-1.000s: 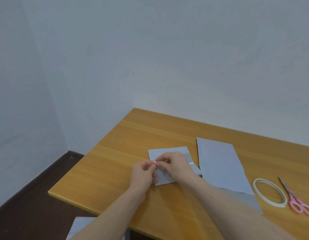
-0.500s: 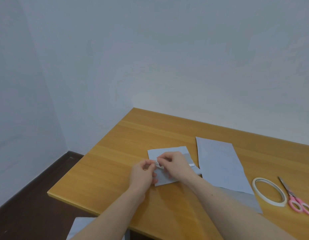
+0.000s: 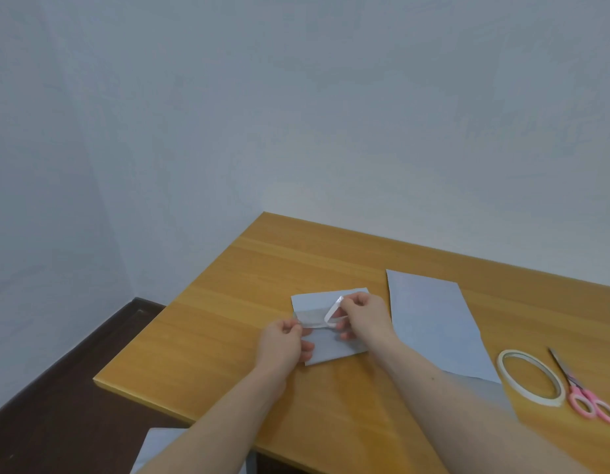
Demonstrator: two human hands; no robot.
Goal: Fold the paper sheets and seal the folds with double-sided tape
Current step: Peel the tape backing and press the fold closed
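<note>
A small folded white paper (image 3: 325, 350) lies on the wooden table (image 3: 228, 319) with a strip of double-sided tape across it. My right hand (image 3: 363, 314) pinches the white tape backing strip (image 3: 332, 311) and holds its loose end lifted above the paper. My left hand (image 3: 284, 343) pinches the left end of the tape at the paper's left edge, its other fingers resting on the sheet. A larger white sheet (image 3: 433, 323) lies flat just to the right.
A roll of double-sided tape (image 3: 529, 378) and pink-handled scissors (image 3: 584, 391) lie at the right near the front edge. Another sheet (image 3: 153, 449) shows below the table's front edge. The table's left edge drops to a dark floor (image 3: 57, 388).
My right hand has moved right and up, peeling the backing strip off the tape into a raised loop. My left hand stays at the paper's left edge.
</note>
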